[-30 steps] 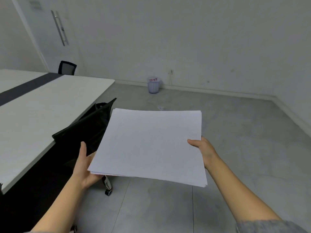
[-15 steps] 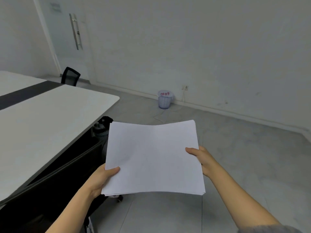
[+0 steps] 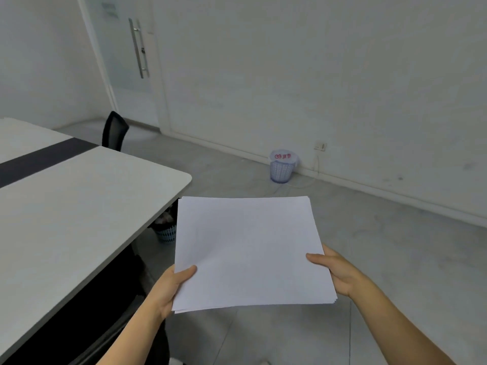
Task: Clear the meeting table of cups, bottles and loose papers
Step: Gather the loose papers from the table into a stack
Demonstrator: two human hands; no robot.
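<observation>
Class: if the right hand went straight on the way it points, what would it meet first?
The right hand grips the paper stack, so that comes first; beyond it, the line heads toward the rounded corner of the table, though depth is unclear.

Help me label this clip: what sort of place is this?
Probably an office meeting room: a white table with a dark strip, an office chair beyond it, and a waste basket.

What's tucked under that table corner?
A pale, dark-lined latticed basket stands under the table. The held paper stack covers its right side, and its contents cannot be seen.
</observation>
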